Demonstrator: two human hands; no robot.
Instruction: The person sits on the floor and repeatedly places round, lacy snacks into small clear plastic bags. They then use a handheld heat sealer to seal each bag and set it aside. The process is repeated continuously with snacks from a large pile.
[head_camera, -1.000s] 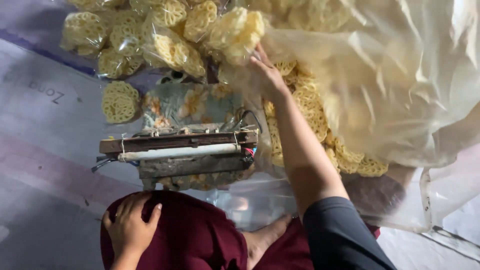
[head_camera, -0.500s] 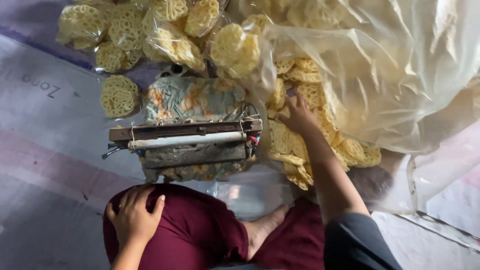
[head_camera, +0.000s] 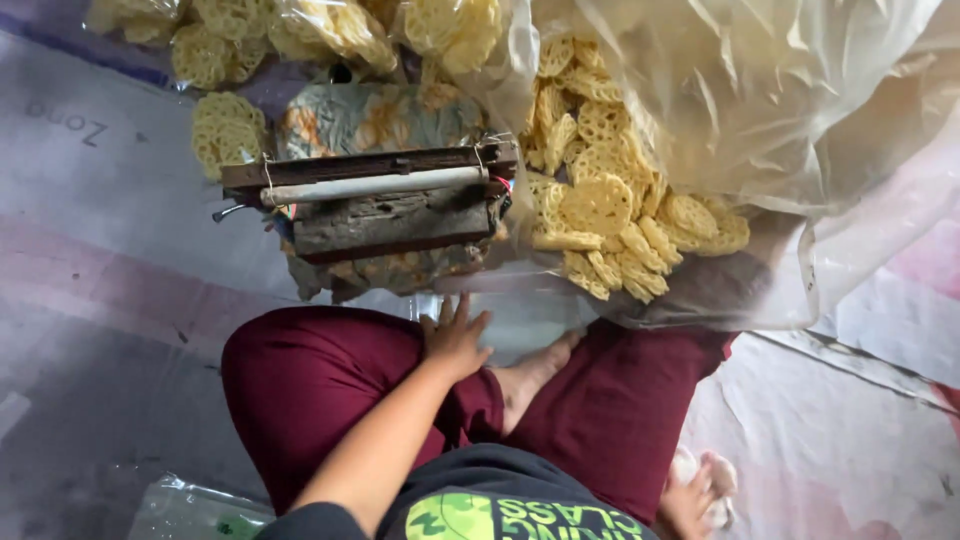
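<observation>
My left hand (head_camera: 455, 338) lies flat with its fingers spread on my maroon trouser leg (head_camera: 320, 380), beside my bare foot (head_camera: 532, 372). It holds nothing. Just beyond it is a wooden press with a pale metal bar (head_camera: 375, 185), set on a patterned cloth (head_camera: 370, 115). To the right, a heap of yellow lattice crackers (head_camera: 600, 205) spills from a big clear plastic bag (head_camera: 780, 110). My right hand (head_camera: 692, 497) shows only partly at the bottom edge by my right thigh, against something white; its grip is unclear.
Several small clear bags filled with the same crackers (head_camera: 300, 30) lie along the top. One loose stack of crackers (head_camera: 225, 130) sits left of the press. A plastic packet (head_camera: 190, 510) lies at the bottom left. Grey and pink sheeting (head_camera: 100, 260) covers the floor.
My right arm has drawn back from the cracker heap down to my right side. My left hand has shifted from my left knee towards the middle, near my foot.
</observation>
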